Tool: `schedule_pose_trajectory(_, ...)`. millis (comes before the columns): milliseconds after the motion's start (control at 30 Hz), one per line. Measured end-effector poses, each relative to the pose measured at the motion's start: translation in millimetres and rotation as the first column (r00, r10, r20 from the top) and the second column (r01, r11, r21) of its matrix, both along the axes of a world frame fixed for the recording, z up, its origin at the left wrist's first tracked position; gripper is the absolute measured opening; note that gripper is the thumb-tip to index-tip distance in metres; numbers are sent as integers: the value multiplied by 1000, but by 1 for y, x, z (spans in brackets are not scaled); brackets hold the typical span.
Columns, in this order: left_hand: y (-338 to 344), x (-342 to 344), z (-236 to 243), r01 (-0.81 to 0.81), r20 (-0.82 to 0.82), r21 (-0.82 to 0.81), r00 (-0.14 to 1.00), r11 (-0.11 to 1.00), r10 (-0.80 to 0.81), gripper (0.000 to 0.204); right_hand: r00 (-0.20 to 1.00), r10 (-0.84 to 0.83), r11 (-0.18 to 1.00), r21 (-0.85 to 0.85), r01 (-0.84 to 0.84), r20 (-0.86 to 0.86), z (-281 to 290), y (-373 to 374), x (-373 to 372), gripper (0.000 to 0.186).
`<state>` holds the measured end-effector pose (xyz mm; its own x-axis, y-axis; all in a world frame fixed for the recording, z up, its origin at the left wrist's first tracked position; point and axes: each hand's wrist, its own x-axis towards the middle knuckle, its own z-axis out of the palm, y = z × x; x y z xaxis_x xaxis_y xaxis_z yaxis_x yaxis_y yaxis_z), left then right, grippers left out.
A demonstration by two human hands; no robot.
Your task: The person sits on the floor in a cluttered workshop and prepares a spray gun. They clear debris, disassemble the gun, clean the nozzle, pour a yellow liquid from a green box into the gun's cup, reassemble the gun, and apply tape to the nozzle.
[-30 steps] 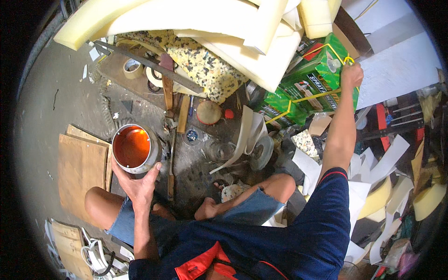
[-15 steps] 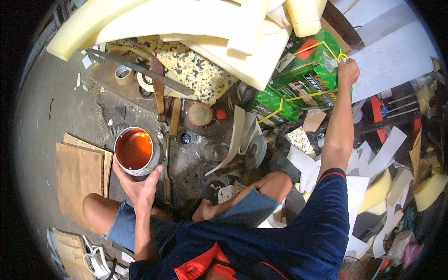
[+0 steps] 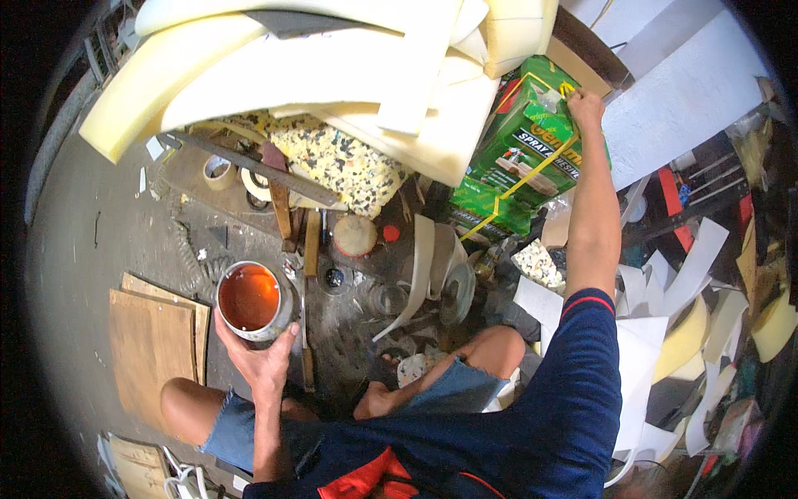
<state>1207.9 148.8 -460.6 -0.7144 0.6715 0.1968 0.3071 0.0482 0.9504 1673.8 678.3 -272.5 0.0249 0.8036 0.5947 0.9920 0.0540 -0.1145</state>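
Pot [image 3: 256, 331]: round, greyish outside, pale rim, open mouth facing up toward camera, glossy orange-red inside; liquid or coating, cannot tell. Held from near side in left hand [image 3: 259, 359]. Box [image 3: 519, 154]: green, printed, boxy, slanted in view, well apart to right. Yellow strap [image 3: 532, 171] crosses face; right hand [image 3: 585, 108] grips strap at top.

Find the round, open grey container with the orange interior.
In the head view, the container is left of centre in the left grip, just right of the flat brown wooden boards.
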Motion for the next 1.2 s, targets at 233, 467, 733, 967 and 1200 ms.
schedule_pose_trajectory(233,7,2,-2,55,71,33,996,998,-57,115,982,123,986,94,-137,145,42,-8,-90,50)
schedule_pose_trajectory(467,23,-6,-12,34,36,1,999,999,-34,116,982,28,994,-102,-48,-184,19,47,-214,89)
schedule_pose_trajectory(733,37,-32,-23,24,127,-67,992,997,-15,112,938,313,946,-34,-321,-147,-30,179,-205,82)
schedule_pose_trajectory(967,43,-35,-25,-40,190,-132,980,990,65,114,379,-27,981,97,-166,925,-30,194,-163,27)
schedule_pose_trajectory(1200,28,-38,-32,13,8,29,1000,999,-13,107,812,300,950,78,-303,-500,29,49,-144,37)
